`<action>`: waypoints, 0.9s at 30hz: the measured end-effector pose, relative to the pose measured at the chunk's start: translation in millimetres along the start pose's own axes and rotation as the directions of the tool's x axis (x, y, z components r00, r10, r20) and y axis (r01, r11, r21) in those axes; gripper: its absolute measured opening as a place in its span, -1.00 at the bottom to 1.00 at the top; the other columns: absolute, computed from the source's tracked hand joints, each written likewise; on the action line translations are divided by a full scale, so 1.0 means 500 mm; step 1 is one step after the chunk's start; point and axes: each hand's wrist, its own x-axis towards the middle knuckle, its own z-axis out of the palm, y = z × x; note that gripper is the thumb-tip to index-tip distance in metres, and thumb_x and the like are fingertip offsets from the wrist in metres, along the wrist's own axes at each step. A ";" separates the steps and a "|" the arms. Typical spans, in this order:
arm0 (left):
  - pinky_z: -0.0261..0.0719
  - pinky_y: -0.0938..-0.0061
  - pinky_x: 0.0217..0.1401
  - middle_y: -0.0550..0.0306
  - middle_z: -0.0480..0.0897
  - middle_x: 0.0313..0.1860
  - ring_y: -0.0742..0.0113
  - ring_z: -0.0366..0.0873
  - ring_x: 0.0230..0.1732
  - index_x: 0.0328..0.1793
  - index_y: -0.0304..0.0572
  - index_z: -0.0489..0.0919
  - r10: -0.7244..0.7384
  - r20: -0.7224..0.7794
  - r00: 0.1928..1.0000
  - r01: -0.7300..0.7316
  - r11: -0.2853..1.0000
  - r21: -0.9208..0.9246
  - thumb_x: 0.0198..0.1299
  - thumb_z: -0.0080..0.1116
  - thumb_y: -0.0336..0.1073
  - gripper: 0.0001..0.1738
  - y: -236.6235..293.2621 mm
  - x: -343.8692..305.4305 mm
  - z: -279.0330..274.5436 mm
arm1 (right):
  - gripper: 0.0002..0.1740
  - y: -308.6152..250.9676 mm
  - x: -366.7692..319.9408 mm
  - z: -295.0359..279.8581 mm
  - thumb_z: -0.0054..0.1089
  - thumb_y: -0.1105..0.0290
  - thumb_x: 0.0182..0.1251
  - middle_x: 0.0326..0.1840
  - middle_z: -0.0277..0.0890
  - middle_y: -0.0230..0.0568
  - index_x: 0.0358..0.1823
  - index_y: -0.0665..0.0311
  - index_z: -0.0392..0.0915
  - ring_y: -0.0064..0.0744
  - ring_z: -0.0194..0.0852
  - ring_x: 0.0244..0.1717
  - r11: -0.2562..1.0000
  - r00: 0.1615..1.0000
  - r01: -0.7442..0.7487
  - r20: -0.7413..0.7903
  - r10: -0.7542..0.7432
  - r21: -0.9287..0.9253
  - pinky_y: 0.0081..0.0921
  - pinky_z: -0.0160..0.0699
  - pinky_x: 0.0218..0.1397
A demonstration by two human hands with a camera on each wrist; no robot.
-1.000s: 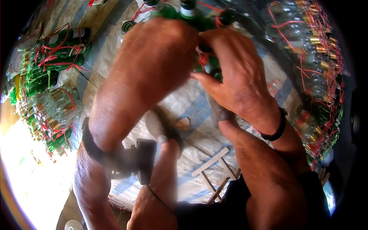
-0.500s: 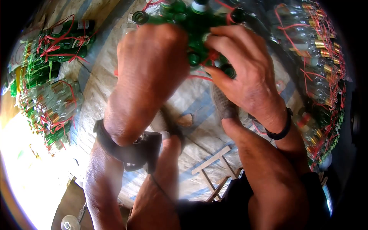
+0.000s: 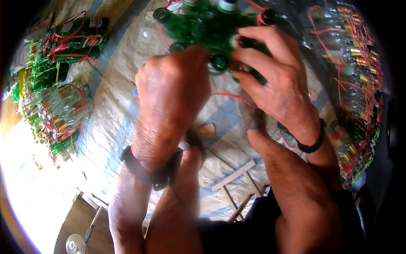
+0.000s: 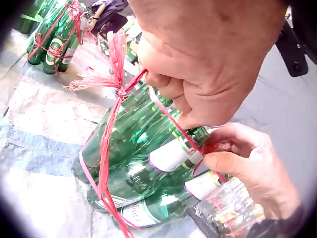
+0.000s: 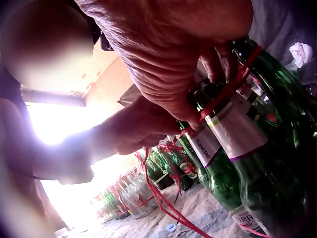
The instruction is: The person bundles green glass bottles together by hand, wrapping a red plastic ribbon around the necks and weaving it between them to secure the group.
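Green glass beer bottles stand bundled together before me, with pale labels and red plastic twine around their bodies and necks. My left hand is curled into a fist and grips a strand of that twine, taut to the bottle necks in the left wrist view. At the necks, my right hand pinches the twine between thumb and fingers, its fingertips among the bottle tops. A frayed tuft of twine sticks up from a knot beside the left hand. A loose red strand hangs below the hands in the right wrist view.
More tied green bottles and clear bottles lie at the left. A long stack of clear bottles runs along the right. A small wooden frame lies near my legs on the creased sheet covering the floor.
In the head view both hands and the bundle sit lower, and more bottle tops show. My left hand has drawn back toward me from the necks; the right stays at them.
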 end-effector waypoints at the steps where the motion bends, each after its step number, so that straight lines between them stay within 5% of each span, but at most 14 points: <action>1: 0.73 0.29 -0.30 -0.08 0.81 -0.39 0.08 0.85 -0.40 0.01 -0.09 0.90 -0.031 -0.016 0.999 0.030 0.996 -0.081 0.40 0.43 -0.37 -0.86 -0.002 -0.004 0.004 | -0.57 -0.001 0.001 0.000 0.66 0.60 -0.02 0.33 0.68 -0.13 -0.04 0.22 0.82 0.04 0.67 0.24 1.000 1.000 0.002 -0.001 -0.002 0.000 -0.15 0.64 0.31; 4: 0.71 0.42 -0.28 -0.01 0.84 -0.38 0.37 0.82 -0.40 0.11 -0.13 0.89 -0.072 -0.078 0.994 0.044 0.947 -0.320 0.43 0.44 -0.43 -0.81 -0.013 -0.024 0.019 | -0.62 -0.003 -0.001 -0.002 0.65 0.60 -0.02 0.34 0.67 -0.13 -0.10 0.22 0.84 0.03 0.67 0.22 1.000 1.000 -0.004 0.019 0.004 -0.001 -0.16 0.63 0.30; 8: 0.71 0.49 -0.19 0.03 0.88 -0.27 0.47 0.80 -0.29 0.17 -0.16 0.87 -0.097 -0.088 0.991 0.053 0.912 -0.407 0.45 0.40 -0.50 -0.76 -0.028 -0.045 0.042 | -0.70 0.002 0.003 0.008 0.61 0.57 -0.02 0.28 0.68 -0.17 -0.20 0.16 0.83 0.00 0.66 0.17 0.999 0.999 0.046 -0.026 -0.046 -0.012 -0.13 0.58 0.27; 10: 0.74 0.50 -0.10 0.03 0.90 -0.16 0.44 0.83 -0.19 0.19 -0.20 0.86 -0.025 -0.186 0.982 -0.062 0.891 -0.450 0.47 0.36 -0.54 -0.75 -0.033 -0.051 0.047 | -0.75 0.005 0.004 0.010 0.57 0.51 -0.02 0.23 0.69 -0.22 -0.25 0.09 0.81 -0.03 0.65 0.12 0.998 0.996 0.065 -0.055 -0.066 -0.010 -0.10 0.52 0.24; 14: 0.78 0.44 -0.05 -0.01 0.91 -0.10 0.33 0.88 -0.13 0.20 -0.21 0.85 -0.026 -0.164 0.986 -0.052 0.892 -0.450 0.47 0.33 -0.58 -0.73 -0.039 -0.058 0.050 | -0.70 0.005 0.000 0.009 0.58 0.55 -0.05 0.28 0.68 -0.17 -0.23 0.09 0.83 0.04 0.63 0.20 0.998 0.997 0.067 -0.030 -0.067 -0.009 -0.07 0.52 0.30; 19: 0.79 0.34 -0.18 -0.05 0.87 -0.18 0.06 0.88 -0.24 0.21 -0.11 0.85 0.032 -0.107 0.994 -0.061 0.960 -0.275 0.40 0.31 -0.57 -0.66 -0.029 -0.057 0.035 | -0.69 0.004 0.002 0.007 0.58 0.57 -0.04 0.32 0.65 -0.09 -0.21 0.09 0.86 0.08 0.61 0.25 0.996 0.996 0.087 -0.001 -0.087 -0.031 -0.04 0.50 0.33; 27: 0.74 0.27 -0.30 -0.04 0.81 -0.30 0.00 0.82 -0.36 0.21 -0.04 0.85 0.040 -0.143 0.989 -0.077 0.961 -0.264 0.37 0.31 -0.57 -0.63 -0.028 -0.060 0.048 | -0.74 -0.001 0.005 0.003 0.54 0.55 0.03 0.32 0.63 -0.08 -0.22 0.09 0.86 0.06 0.59 0.27 0.994 0.995 0.092 0.030 -0.090 -0.063 -0.03 0.44 0.37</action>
